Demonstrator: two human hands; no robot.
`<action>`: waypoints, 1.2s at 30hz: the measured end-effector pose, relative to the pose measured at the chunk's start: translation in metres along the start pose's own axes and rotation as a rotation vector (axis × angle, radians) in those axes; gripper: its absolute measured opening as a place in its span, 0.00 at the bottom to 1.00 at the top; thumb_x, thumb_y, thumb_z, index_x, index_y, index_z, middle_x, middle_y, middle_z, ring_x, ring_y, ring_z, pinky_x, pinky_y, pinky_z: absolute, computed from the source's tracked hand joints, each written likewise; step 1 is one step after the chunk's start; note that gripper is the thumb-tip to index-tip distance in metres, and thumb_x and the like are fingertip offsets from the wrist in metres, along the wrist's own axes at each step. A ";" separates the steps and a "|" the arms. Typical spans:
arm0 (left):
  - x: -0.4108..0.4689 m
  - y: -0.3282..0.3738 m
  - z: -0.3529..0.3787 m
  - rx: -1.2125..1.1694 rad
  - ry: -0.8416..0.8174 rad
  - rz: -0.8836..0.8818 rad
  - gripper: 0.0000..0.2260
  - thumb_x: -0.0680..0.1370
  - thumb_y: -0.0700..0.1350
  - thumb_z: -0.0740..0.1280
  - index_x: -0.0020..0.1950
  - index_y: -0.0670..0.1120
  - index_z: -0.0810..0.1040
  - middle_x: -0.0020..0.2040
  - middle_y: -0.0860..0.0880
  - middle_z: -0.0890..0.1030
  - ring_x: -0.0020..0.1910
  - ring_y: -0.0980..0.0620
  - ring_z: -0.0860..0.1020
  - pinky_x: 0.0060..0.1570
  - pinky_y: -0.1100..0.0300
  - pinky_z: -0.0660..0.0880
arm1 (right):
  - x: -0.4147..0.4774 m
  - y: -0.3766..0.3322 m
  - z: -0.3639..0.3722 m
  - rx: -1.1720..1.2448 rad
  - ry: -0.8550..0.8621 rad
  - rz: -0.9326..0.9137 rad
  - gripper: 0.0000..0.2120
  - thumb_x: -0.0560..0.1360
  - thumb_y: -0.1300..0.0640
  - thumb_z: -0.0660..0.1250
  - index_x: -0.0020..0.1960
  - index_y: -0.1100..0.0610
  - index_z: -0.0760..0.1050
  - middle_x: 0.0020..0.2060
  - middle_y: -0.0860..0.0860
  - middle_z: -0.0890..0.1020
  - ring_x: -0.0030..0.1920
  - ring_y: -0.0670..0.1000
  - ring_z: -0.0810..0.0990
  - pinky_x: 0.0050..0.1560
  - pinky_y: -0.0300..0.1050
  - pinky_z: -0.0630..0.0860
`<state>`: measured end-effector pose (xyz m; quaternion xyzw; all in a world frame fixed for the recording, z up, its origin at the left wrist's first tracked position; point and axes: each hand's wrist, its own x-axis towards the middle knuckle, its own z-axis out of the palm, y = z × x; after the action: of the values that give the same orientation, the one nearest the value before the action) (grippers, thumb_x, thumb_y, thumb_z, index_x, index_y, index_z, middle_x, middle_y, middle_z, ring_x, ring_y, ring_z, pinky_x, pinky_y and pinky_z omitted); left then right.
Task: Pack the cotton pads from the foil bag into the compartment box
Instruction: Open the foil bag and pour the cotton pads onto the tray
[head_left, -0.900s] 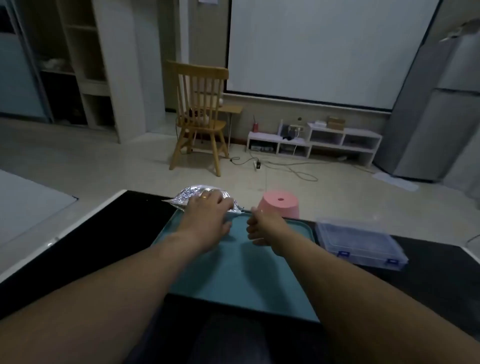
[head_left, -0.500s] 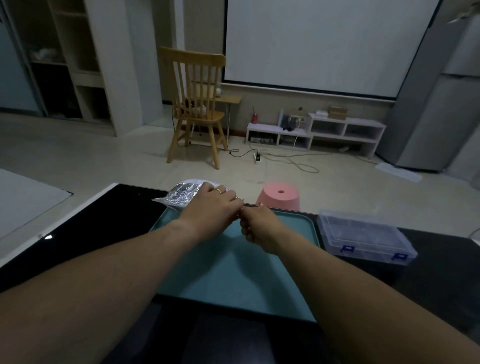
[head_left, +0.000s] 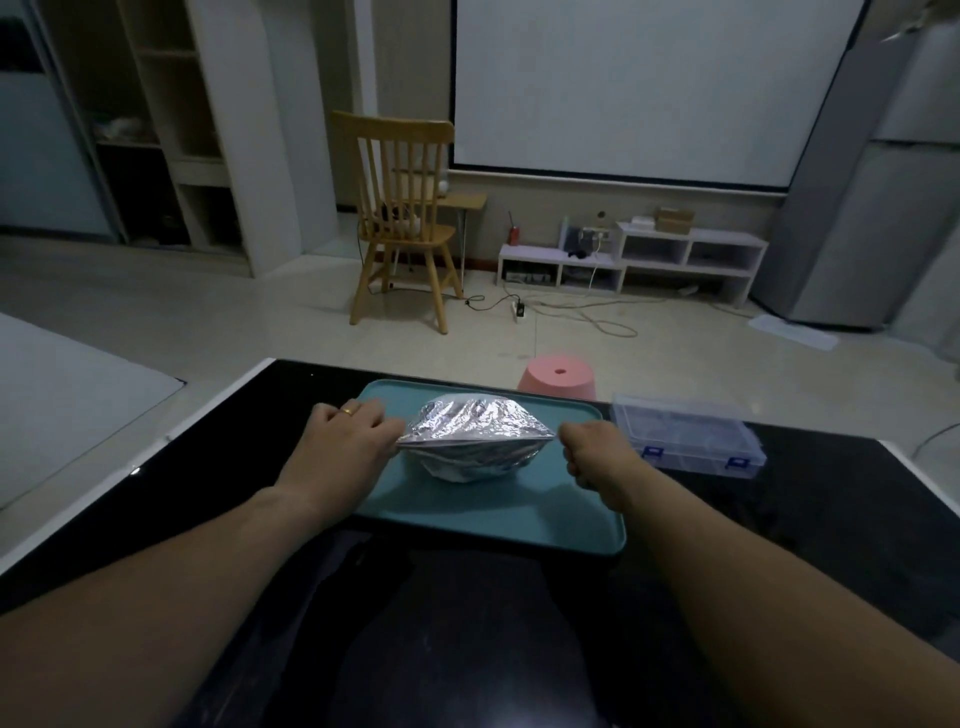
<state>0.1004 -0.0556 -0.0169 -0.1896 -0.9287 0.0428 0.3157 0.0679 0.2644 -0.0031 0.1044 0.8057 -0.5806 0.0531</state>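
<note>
Over the teal tray (head_left: 519, 519) on the black table (head_left: 831, 509), the left grip (head_left: 345, 441) pinches the left end of the foil bag (head_left: 475, 434). The bag spans between both grips, bulging low over the tray. The right grip (head_left: 597, 457), clenched, pinches its right end. The compartment box (head_left: 685, 434) lies closed just right of the tray.

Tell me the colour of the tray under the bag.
Teal tray, clearest in the head view.
</note>
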 end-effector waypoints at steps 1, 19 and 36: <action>-0.004 -0.002 -0.003 -0.008 -0.038 -0.033 0.10 0.76 0.50 0.73 0.48 0.53 0.71 0.45 0.50 0.75 0.42 0.43 0.77 0.42 0.51 0.67 | -0.002 0.000 -0.001 -0.010 0.009 -0.004 0.14 0.80 0.63 0.60 0.36 0.55 0.68 0.30 0.53 0.68 0.26 0.49 0.64 0.28 0.41 0.59; 0.014 0.060 -0.013 -0.630 -0.214 -0.618 0.20 0.78 0.69 0.60 0.47 0.52 0.70 0.43 0.54 0.80 0.41 0.50 0.78 0.41 0.53 0.74 | -0.034 0.015 0.038 -0.039 -0.046 -0.223 0.14 0.82 0.44 0.67 0.55 0.55 0.78 0.48 0.53 0.85 0.41 0.48 0.83 0.37 0.38 0.75; -0.124 0.113 -0.088 -0.418 -0.618 -0.359 0.21 0.74 0.69 0.55 0.40 0.53 0.69 0.43 0.53 0.75 0.45 0.49 0.74 0.46 0.52 0.72 | -0.187 0.074 -0.001 -0.370 -0.075 -0.106 0.27 0.84 0.37 0.57 0.48 0.58 0.83 0.42 0.49 0.86 0.41 0.47 0.85 0.56 0.48 0.80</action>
<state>0.2804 -0.0021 -0.0402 -0.0628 -0.9868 -0.1475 -0.0207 0.2667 0.2677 -0.0329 0.0287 0.9006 -0.4279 0.0709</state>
